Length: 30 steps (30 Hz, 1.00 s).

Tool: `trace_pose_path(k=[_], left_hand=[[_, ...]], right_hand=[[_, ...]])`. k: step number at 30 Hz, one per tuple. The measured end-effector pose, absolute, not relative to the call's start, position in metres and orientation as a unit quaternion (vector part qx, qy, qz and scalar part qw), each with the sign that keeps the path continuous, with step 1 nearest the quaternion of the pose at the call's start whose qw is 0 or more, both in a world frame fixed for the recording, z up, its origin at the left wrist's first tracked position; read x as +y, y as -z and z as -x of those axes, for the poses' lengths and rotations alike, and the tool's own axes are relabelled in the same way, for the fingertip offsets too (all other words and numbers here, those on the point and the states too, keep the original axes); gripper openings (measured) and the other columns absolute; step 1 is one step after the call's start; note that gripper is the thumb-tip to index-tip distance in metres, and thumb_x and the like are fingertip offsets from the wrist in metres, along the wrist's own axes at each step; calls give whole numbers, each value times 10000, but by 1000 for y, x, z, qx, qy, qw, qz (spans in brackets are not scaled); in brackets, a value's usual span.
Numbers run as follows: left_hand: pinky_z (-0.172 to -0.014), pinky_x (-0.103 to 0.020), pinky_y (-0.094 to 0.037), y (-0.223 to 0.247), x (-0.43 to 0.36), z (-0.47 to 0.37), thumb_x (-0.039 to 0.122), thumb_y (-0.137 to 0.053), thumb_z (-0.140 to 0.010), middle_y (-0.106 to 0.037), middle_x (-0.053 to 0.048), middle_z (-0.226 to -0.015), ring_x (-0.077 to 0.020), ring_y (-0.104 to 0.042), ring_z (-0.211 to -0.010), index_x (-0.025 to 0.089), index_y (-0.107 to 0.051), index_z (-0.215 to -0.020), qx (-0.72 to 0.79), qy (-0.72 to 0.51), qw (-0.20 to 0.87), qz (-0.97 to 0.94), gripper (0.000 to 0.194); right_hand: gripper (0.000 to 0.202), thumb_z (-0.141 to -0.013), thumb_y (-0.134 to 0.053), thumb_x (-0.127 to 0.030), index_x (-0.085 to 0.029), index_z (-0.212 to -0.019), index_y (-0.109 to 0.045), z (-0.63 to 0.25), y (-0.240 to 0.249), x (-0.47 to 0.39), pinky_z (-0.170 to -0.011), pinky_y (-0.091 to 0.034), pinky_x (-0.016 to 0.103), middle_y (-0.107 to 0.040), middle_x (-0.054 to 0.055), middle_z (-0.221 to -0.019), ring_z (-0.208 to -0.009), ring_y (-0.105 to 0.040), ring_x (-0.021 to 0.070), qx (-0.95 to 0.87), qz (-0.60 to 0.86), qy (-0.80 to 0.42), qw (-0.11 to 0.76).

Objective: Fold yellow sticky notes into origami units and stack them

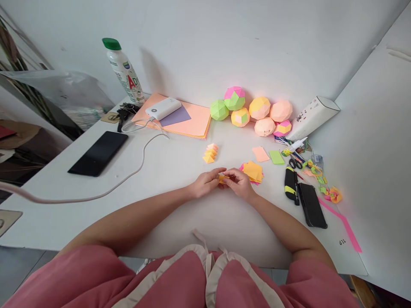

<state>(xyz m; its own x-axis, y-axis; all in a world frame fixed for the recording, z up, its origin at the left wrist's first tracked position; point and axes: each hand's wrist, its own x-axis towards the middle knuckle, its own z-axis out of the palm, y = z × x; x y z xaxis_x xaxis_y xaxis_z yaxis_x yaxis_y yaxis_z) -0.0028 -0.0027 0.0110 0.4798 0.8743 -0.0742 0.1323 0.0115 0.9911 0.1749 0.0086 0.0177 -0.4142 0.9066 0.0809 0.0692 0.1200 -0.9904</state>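
Between both hands is a small orange-yellow paper piece [222, 179], mostly hidden by the fingers. My left hand [207, 182] is closed on it from the left. From the right, my right hand [239, 183] pinches the same piece near its upper part. Just right of my right hand lies a stack of orange paper squares [253, 171] with pink sheets showing beneath. Beyond my hands, several folded paper units [210, 153] in orange and peach lie in a short row. A peach paper stack [260, 154] and a green paper stack [276, 157] lie farther right.
Paper balls [240, 109] line the wall. Peach sheets [192, 122] bear a power bank [163, 108]; its cable [135, 174] crosses the left side. A tablet [99, 154] and a bottle [123, 70] stand left. Right are scissors [295, 164], a cutter [290, 183] and a phone [312, 205].
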Motion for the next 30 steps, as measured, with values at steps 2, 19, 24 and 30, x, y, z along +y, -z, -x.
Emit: trace_pose_path(k=[2,19,24,30], left_hand=[[-808,-331,-455,-9,-3,3,284,-376,-846,-679,-55,-866,-201,-614,-903,148,-372,-1322,402,-324,588,-622,495],[-776,-325,-472,-20,-6,-1,399,-336,-885,-654,-56,-907,-172,-620,-799,184,-458,-1208,412,-322,535,-664,407],[-780,-325,-468,-20,-6,0,373,-331,-885,-667,-47,-862,-176,-625,-799,184,-446,-1215,419,-314,510,-683,397],[-785,-325,-461,-18,-5,0,358,-340,-883,-673,-42,-867,-171,-619,-796,188,-414,-1228,404,-313,499,-699,392]], right_hand=[[255,-742,-645,-374,-190,-906,-581,-174,-20,8,-623,-568,322,-591,24,-827,-643,-616,133,-630,391,-543,394],[215,-765,-618,-377,-185,-716,-535,-174,-25,10,-550,-527,286,-566,-5,-713,-566,-581,116,-643,379,-545,383],[205,-758,-629,-361,-185,-714,-534,-173,-23,10,-578,-535,299,-567,-12,-700,-580,-600,123,-625,372,-565,391],[182,-759,-634,-347,-182,-767,-557,-174,-25,13,-561,-519,288,-616,-13,-656,-591,-634,143,-610,377,-602,353]])
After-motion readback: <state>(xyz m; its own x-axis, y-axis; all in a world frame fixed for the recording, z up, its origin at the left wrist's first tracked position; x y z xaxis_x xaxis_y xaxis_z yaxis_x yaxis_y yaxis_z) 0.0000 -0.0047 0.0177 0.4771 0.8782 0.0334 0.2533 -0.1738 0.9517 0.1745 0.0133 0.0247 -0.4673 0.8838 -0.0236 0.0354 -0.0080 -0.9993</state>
